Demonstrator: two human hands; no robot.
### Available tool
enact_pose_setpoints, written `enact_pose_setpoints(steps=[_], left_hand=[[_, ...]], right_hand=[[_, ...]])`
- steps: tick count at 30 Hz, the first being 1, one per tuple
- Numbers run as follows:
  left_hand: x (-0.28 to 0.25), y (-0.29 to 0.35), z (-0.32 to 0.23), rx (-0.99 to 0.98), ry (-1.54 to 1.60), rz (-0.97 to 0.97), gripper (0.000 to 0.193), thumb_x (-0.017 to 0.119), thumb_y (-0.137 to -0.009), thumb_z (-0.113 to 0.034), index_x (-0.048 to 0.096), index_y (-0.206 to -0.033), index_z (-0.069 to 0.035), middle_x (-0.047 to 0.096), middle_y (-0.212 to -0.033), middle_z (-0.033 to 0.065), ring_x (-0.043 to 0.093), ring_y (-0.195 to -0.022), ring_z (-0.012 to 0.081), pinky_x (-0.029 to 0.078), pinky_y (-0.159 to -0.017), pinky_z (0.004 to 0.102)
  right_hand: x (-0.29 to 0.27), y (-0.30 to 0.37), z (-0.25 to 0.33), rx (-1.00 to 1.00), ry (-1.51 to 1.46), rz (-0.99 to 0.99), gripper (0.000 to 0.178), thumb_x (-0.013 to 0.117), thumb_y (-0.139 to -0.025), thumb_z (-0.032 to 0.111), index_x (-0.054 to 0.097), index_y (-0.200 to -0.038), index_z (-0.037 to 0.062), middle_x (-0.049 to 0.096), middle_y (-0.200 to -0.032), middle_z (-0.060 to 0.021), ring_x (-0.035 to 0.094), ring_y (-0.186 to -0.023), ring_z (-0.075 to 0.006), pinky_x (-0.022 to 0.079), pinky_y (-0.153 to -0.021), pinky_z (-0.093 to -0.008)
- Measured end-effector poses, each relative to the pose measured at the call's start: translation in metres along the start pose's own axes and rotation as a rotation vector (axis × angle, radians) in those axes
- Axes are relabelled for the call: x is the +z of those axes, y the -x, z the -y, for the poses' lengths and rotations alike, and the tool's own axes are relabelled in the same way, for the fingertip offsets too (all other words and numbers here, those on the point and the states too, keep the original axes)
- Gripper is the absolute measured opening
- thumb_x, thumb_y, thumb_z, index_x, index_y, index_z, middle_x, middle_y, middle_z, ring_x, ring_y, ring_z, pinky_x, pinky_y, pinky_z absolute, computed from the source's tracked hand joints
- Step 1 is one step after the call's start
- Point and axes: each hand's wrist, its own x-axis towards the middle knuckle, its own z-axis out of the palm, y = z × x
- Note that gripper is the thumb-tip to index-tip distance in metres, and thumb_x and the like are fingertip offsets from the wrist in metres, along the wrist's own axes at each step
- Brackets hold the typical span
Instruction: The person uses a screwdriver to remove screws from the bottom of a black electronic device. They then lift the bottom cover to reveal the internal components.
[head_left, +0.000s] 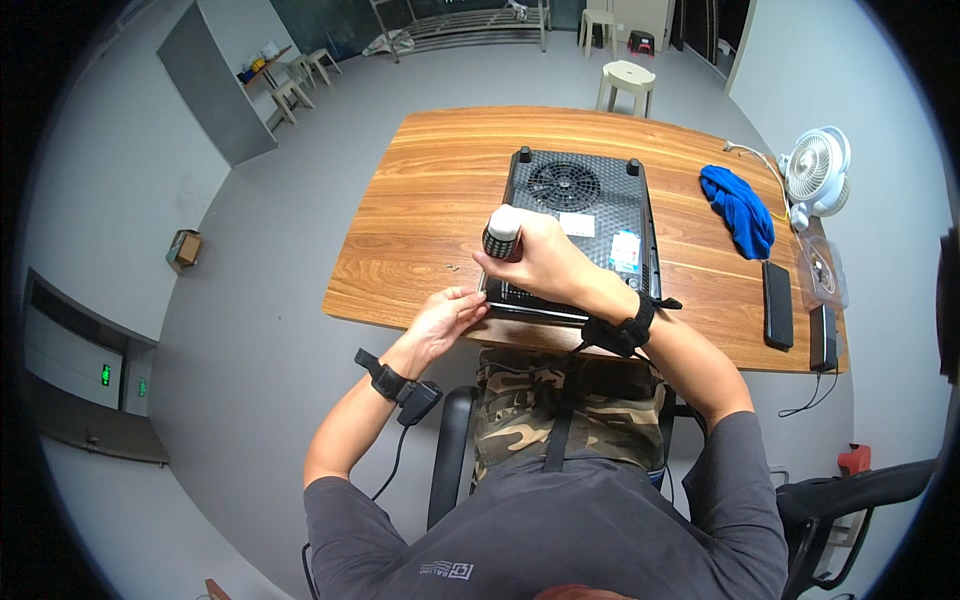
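A black induction cooktop (610,207) lies upside down on the wooden table, its round fan vent and rubber feet facing up. My right hand (548,258) is wrapped round a screwdriver (501,232) with a thick white-and-black handle. The screwdriver stands nearly upright over the cooktop's near left corner. At that same corner is my left hand (447,318), its thumb and fingertips drawn together beside the screwdriver's shaft. What those fingertips pinch, if anything, is too small to tell. A few tiny pieces, apparently screws (453,268), lie on the wood left of the cooktop.
Along the right side of the table (400,215) are a blue cloth (738,212), a white fan (815,170), a black oblong case (777,305), a clear plastic box (826,272) and a small black device (823,338) with cables. A stool (628,77) stands beyond the far edge.
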Motion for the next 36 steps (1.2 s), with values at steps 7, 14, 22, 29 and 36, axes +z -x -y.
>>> enact_pose_setpoints(steps=[7, 14, 22, 29, 36], left_hand=[[0.004, 0.002, 0.002, 0.055, -0.003, -0.059, 0.016, 0.071, -0.099, -0.005, 0.059, -0.109, -0.004, 0.069, -0.109, 0.009, 0.071, -0.099, 0.019, 0.062, -0.093, 0.0275], [0.009, 0.002, 0.002, 0.182, -0.191, -0.086, 0.022, 0.073, -0.099, -0.009, 0.062, -0.116, 0.0, 0.071, -0.109, 0.0111, 0.073, -0.095, 0.0186, 0.064, -0.088, 0.0275], [0.021, 0.009, 0.0, 0.44, -0.765, -0.183, 0.019, 0.073, -0.099, -0.015, 0.074, -0.112, -0.001, 0.076, -0.09, 0.0089, 0.074, -0.082, 0.0143, 0.06, -0.071, 0.0284], [0.022, 0.012, -0.005, 0.948, -1.245, -0.176, 0.017, 0.076, -0.093, -0.013, 0.076, -0.104, 0.0, 0.076, -0.091, 0.0174, 0.074, -0.079, 0.0292, 0.058, -0.073, 0.0367], [0.028, 0.009, -0.016, 1.048, -1.267, -0.11, 0.013, 0.078, -0.089, -0.007, 0.074, -0.099, 0.001, 0.073, -0.09, 0.0158, 0.071, -0.08, 0.0317, 0.057, -0.074, 0.0396]], right_hand=[[-0.002, 0.001, 0.0, 0.04, 0.001, 0.014, 0.027, 0.082, -0.09, 0.022, 0.065, -0.091, 0.0007, 0.067, -0.075, -0.0095, 0.064, -0.067, -0.0172, 0.053, -0.062, -0.0325], [-0.003, 0.002, 0.0, 0.027, 0.007, -0.011, 0.028, 0.082, -0.09, 0.022, 0.064, -0.091, 0.0005, 0.065, -0.075, -0.009, 0.063, -0.066, -0.0165, 0.052, -0.061, -0.0321], [-0.004, 0.004, -0.003, 0.031, 0.013, -0.012, 0.028, 0.081, -0.091, 0.021, 0.063, -0.091, 0.0002, 0.065, -0.075, -0.0089, 0.063, -0.066, -0.0159, 0.052, -0.061, -0.032], [-0.003, 0.005, -0.005, 0.016, 0.012, -0.02, 0.029, 0.082, -0.09, 0.021, 0.062, -0.091, 0.0005, 0.064, -0.074, -0.0086, 0.062, -0.066, -0.0162, 0.052, -0.061, -0.0321], [-0.004, 0.004, -0.004, 0.015, 0.038, -0.043, 0.028, 0.082, -0.09, 0.021, 0.062, -0.09, 0.0012, 0.066, -0.075, -0.0091, 0.064, -0.066, -0.0163, 0.052, -0.061, -0.0316]])
